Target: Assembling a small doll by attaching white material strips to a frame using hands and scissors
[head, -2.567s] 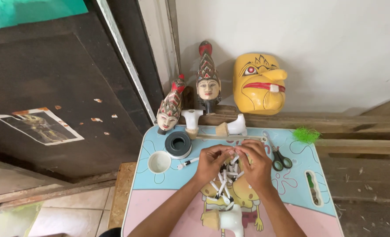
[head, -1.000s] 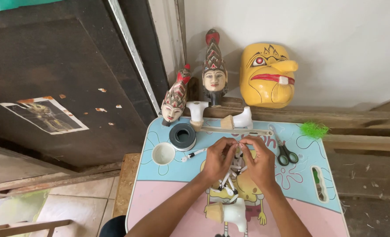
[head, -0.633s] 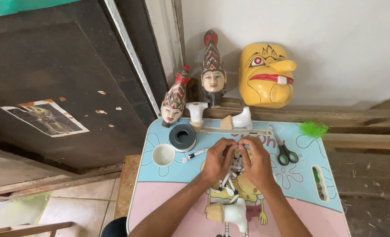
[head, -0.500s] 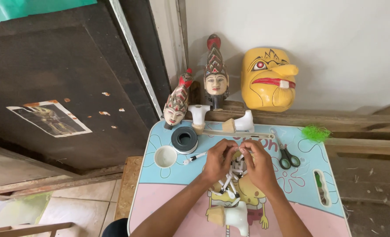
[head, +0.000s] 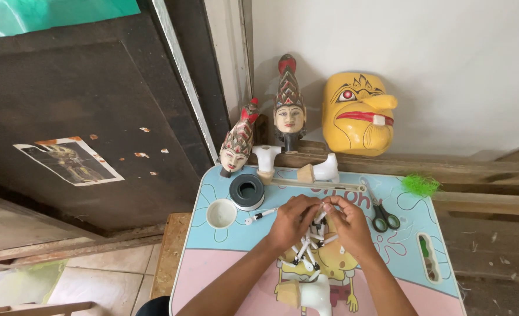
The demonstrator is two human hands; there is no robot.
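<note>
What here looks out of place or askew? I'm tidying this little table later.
A green fuzzy tuft lies alone at the table's far right edge. One puppet head leans tilted; the other head stands upright. Small white-and-black sticks lie jumbled beneath both hands.

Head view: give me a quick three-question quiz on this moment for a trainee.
1. True or false: both hands, the left hand and the right hand, meet over the bundle of small white sticks.
2. Which thing lies just right of the right hand? A) scissors B) black tape roll C) white cup
3. Fill in: the big mask leaning on the wall is ____ in colour.

Key: 1 true; 2 A; 3 yellow.
</note>
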